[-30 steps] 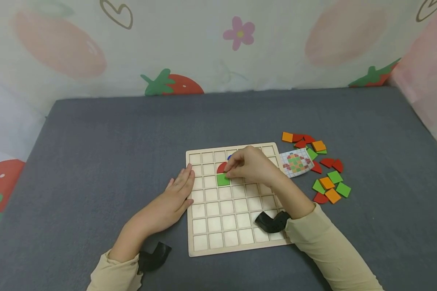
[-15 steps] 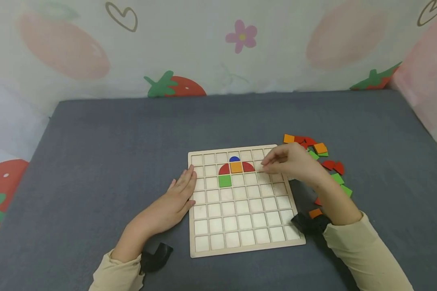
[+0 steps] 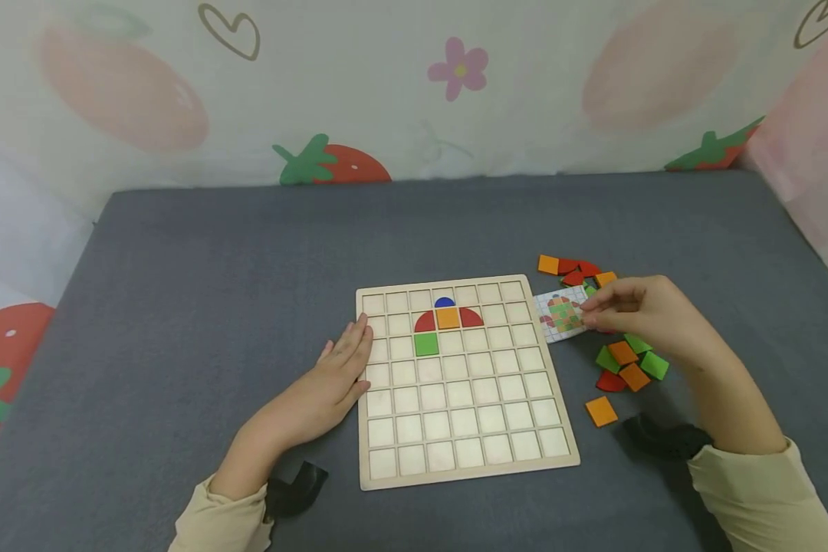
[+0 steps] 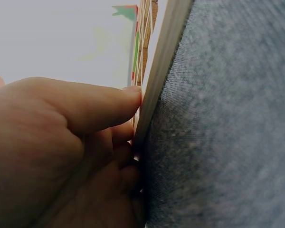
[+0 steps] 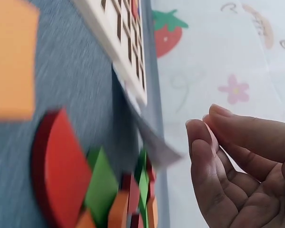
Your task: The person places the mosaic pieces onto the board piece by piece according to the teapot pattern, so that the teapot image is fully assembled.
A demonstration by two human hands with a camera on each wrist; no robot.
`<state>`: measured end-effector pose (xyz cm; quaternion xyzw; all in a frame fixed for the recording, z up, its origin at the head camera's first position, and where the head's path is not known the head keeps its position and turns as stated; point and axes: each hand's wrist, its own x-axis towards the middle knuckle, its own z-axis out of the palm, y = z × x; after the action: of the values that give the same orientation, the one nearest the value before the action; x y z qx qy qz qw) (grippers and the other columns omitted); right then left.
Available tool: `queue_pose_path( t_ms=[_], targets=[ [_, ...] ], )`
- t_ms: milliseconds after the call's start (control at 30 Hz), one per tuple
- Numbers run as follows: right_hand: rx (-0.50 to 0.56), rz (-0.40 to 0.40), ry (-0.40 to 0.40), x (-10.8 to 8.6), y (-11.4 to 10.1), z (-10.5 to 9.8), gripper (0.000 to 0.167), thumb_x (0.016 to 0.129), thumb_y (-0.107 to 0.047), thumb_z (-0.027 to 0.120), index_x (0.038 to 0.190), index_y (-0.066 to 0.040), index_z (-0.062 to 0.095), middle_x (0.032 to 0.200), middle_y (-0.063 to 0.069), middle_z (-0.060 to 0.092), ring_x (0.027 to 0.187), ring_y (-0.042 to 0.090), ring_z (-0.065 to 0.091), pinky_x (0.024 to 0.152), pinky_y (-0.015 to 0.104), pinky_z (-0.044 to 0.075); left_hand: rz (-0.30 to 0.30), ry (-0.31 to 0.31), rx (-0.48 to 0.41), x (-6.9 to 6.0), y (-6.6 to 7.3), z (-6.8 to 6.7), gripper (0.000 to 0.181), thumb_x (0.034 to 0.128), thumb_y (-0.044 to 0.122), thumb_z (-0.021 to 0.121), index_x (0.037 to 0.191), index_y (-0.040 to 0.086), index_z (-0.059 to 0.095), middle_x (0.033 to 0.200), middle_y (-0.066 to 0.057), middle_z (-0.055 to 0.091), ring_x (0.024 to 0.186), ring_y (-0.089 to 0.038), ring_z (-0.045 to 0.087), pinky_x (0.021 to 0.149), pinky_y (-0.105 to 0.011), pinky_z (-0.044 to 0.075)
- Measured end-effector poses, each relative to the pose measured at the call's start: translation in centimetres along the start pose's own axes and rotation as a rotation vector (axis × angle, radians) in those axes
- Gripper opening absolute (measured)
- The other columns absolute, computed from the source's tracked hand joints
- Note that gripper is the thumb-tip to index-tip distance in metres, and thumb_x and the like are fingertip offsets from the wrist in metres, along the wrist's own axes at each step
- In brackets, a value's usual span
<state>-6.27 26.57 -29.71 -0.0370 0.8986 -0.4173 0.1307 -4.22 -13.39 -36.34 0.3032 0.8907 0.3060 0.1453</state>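
A wooden grid board [image 3: 462,422] lies on the table, and my left hand [image 3: 331,383] rests with extended fingers along its left edge. In the left wrist view, the thumb [image 4: 109,104] touches the board's side. Set in the grid are a blue half-round piece [image 3: 445,303], an orange square [image 3: 448,318], two red quarter-round pieces [image 3: 471,317] and a green square [image 3: 426,344]. My right hand [image 3: 652,314] hovers over the right end of a printed pattern card [image 3: 555,326], fingers loosely bent. Its fingertips [image 5: 199,130] show nothing held in the right wrist view.
Right of the board lie loose orange, green and red pieces [image 3: 633,376], some overlapping. One orange square [image 3: 602,412] sits apart, nearer the front. More pieces [image 3: 567,266] lie behind the card. A grey cloth [image 3: 214,284] covers the table; a printed curtain [image 3: 524,92] hangs behind.
My right hand has left the green square in the grid and moved right, off the board to above the card. The left hand stays at the board's edge.
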Motion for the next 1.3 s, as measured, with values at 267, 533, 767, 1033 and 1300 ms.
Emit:
queue_pose_path(
  t_ms=[267, 533, 767, 1033, 1300],
  targets=[
    [0.003, 0.009, 0.031, -1.0, 1.7, -1.7, 0.028, 0.089, -0.019, 0.068, 0.105, 0.003, 0.066, 0.086, -0.001, 0.070, 0.079, 0.015, 0.063, 0.069, 0.025, 0.051, 0.001, -0.004, -0.010, -0.1, 0.0, -0.1, 0.060, 0.0984, 0.008, 0.046, 0.146, -0.010, 0.014, 0.155, -0.022, 0.001, 0.142, -0.036, 0.002, 0.111, -0.055, 0.009],
    [-0.027, 0.021, 0.045, -1.2, 2.9, -3.3, 0.030, 0.089, -0.019, 0.067, 0.108, 0.004, 0.065, 0.088, -0.002, 0.070, 0.079, 0.015, 0.063, 0.071, 0.021, 0.050, -0.008, -0.004, -0.010, -0.3, -0.1, -0.1, 0.061, 0.0988, 0.009, 0.046, 0.146, -0.009, 0.013, 0.156, -0.020, -0.001, 0.142, -0.035, 0.001, 0.111, -0.055, 0.009],
    [-0.072, 0.073, 0.022, -1.2, 3.8, -4.2, 0.031, 0.089, -0.020, 0.067, 0.107, 0.005, 0.065, 0.088, -0.002, 0.068, 0.078, 0.013, 0.062, 0.070, 0.021, 0.050, -0.007, 0.007, -0.009, -0.4, 0.0, -0.2, 0.060, 0.0988, 0.010, 0.046, 0.146, -0.009, 0.014, 0.156, -0.020, 0.000, 0.142, -0.035, 0.002, 0.111, -0.055, 0.009],
    [-0.129, 0.100, -0.017, -1.4, 5.1, -4.5, 0.026, 0.090, -0.015, 0.066, 0.105, 0.006, 0.065, 0.092, 0.002, 0.069, 0.078, 0.009, 0.063, 0.070, 0.021, 0.050, 0.008, 0.002, -0.004, -0.2, 0.0, 0.0, 0.060, 0.0986, 0.008, 0.046, 0.146, -0.010, 0.013, 0.156, -0.021, 0.000, 0.142, -0.036, 0.002, 0.111, -0.056, 0.010],
    [-0.115, 0.084, -0.046, -1.5, 5.7, -4.7, 0.024, 0.089, -0.012, 0.065, 0.103, 0.008, 0.065, 0.088, 0.001, 0.069, 0.077, 0.008, 0.064, 0.069, 0.023, 0.052, 0.018, 0.010, 0.008, 0.0, -0.1, 0.1, 0.060, 0.0982, 0.008, 0.047, 0.145, -0.011, 0.015, 0.155, -0.023, 0.001, 0.142, -0.037, 0.004, 0.110, -0.056, 0.011]
  ],
)
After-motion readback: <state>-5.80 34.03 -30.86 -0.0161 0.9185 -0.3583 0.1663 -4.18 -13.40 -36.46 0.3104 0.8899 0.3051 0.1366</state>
